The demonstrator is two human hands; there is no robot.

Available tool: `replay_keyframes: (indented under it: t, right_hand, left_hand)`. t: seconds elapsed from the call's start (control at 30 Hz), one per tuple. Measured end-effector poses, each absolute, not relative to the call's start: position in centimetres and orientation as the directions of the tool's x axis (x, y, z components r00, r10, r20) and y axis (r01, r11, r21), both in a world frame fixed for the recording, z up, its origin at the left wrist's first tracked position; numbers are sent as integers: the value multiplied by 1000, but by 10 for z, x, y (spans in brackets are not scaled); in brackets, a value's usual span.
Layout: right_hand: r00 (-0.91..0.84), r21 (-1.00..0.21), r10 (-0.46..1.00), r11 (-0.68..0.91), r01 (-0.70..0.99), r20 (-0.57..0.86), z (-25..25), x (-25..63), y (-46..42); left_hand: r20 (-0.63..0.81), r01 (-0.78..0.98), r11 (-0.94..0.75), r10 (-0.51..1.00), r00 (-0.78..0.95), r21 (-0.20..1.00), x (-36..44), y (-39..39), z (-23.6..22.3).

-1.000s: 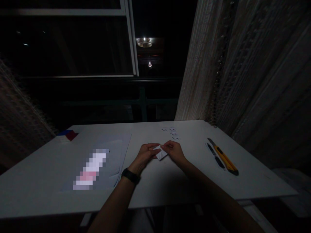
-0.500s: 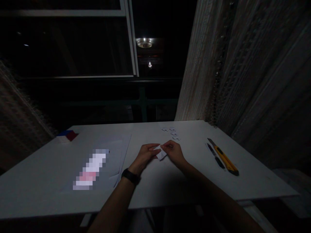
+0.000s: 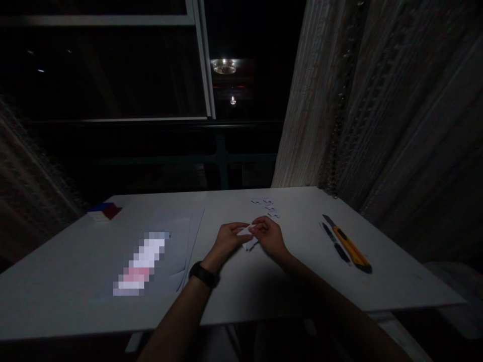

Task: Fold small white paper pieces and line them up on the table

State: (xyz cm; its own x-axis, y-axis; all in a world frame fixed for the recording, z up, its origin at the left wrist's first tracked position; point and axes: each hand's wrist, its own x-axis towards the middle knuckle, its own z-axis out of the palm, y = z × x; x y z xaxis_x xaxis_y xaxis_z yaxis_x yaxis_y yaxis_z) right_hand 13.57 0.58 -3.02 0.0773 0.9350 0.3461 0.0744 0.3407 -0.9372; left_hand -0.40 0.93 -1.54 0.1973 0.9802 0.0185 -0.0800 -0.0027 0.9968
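Observation:
A small piece of folded white paper [image 3: 249, 245] is held between both hands, low over the middle of the white table [image 3: 241, 296]. My left hand [image 3: 228, 238], with a dark band on its wrist, pinches the paper's left side, thumb on top. My right hand [image 3: 270, 236] grips the upper right part between thumb and fingers. Its fingertips hide some of the folds. Just beyond the hands lie several small white cut or folded paper pieces [image 3: 270, 207].
At right lie a yellow utility knife [image 3: 350, 247] and a dark slim pen or knife [image 3: 335, 243]. White paper sheets [image 3: 196, 221] and a blurred-out bright patch [image 3: 145, 259] are at left. A red, blue and white block [image 3: 103, 212] sits at the far left. Curtains [image 3: 298, 125] hang behind.
Both hands stay in nearly the same place. The right fingers have shifted slightly, and the paper's lower edge now looks parted or folded differently.

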Motion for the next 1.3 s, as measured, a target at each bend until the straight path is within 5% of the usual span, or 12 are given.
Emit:
replay_keyframes:
  t: [0.53, 0.97, 1.3]
  right_hand:
    - [-23, -968, 985, 166, -189, 173, -25, 142, 6]
    - [-41, -971, 978, 197, -132, 204, -25, 142, 8]
    - [-113, -985, 981, 145, -95, 156, -25, 145, 9]
  left_hand:
    - [-14, -31, 25, 949, 316, 999, -7, 5, -11]
    - [-18, -27, 25, 973, 229, 999, -6, 7, -12]
    - [211, 194, -267, 940, 267, 944, -7, 11, -15]
